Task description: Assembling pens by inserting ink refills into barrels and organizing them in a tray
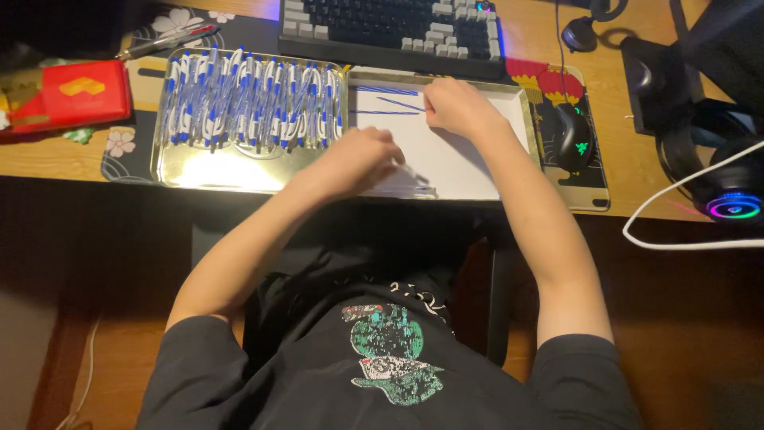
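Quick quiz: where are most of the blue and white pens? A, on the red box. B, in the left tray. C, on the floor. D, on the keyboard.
B: the blue and white pens lie in a row across the shiny left tray, beside the white tray.

Both bare forearms reach forward, converging. The left hand (358,159) curls, knuckles up; the right hand (458,107) lies farther forward, fingers bent.

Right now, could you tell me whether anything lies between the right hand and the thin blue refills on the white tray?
Nothing visible does: the right hand already rests at the blue refills on the white tray.
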